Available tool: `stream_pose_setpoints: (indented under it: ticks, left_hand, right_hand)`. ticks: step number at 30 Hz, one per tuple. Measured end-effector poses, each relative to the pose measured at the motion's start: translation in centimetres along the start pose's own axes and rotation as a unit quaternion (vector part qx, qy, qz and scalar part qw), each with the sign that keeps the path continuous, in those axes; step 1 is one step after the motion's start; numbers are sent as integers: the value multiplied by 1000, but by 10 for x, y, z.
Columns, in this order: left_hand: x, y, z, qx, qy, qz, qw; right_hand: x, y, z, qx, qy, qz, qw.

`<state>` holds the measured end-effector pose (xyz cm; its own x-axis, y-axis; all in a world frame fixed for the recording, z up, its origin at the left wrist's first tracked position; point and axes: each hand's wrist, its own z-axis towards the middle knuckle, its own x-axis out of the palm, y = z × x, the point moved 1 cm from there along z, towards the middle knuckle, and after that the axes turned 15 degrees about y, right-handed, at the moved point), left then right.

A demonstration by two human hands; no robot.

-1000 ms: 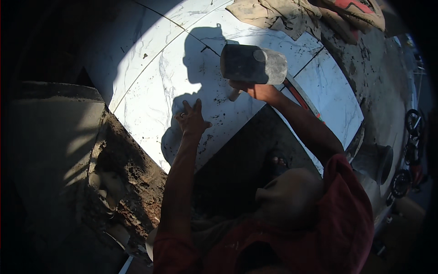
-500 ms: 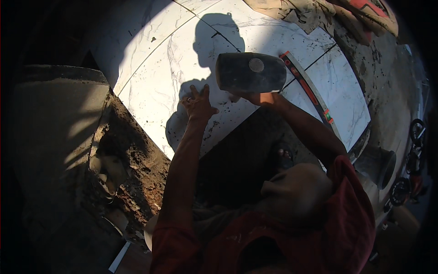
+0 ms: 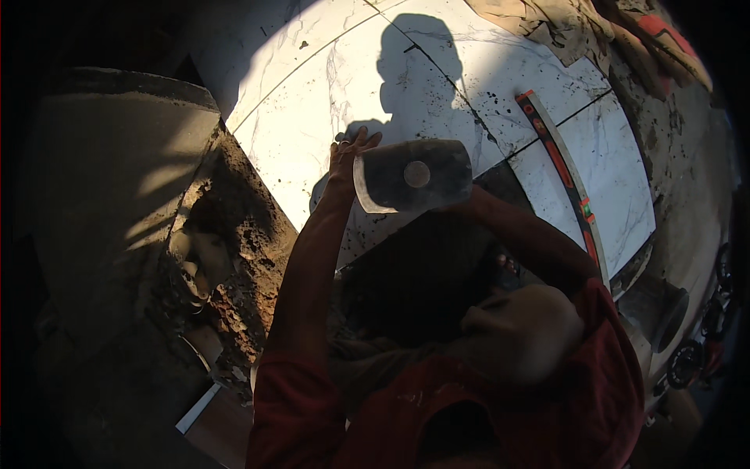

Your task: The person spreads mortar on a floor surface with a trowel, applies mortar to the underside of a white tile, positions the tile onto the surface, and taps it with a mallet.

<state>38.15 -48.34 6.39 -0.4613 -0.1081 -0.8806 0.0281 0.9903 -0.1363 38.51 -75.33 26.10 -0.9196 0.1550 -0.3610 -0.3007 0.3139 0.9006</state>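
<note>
My right hand (image 3: 466,205) grips a rubber mallet (image 3: 387,184) with a big black head and a pale disc on its face. The mallet is raised, and its head hides the handle and most of my right fingers. My left hand (image 3: 351,156) lies with fingers stretched out on a white marble-patterned tile (image 3: 308,102), just left of the mallet head and partly covered by it. Dark crumbs are scattered over the tile. My shadow falls across it.
A red and grey spirit level (image 3: 564,166) lies on the tiles at right. Crumbly earth (image 3: 246,215) borders the tile at left, beside a grey concrete slab (image 3: 117,172). Crumpled tan sacking (image 3: 539,23) lies at the far right. A dark bucket (image 3: 664,313) stands lower right.
The mallet has come nearer to me and to the left, now overlapping my left hand. My left hand stays on the tile. The whole view has shifted, moving the floor rightward.
</note>
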Motion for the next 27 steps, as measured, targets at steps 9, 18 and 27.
stream_pose_setpoints:
  ticks: [9,18,27]
  left_hand:
    - [-22,0,-1,-38,67,-35,996]
    - [-39,36,-41,-48,143,-38,988]
    - [-41,26,-3,-1,160,-52,986]
  right_hand:
    - [18,93,-83,67,78,-121,987]
    - [53,50,-86,-23,189,109,976]
    - [16,119,-75,203,167,-180,948]
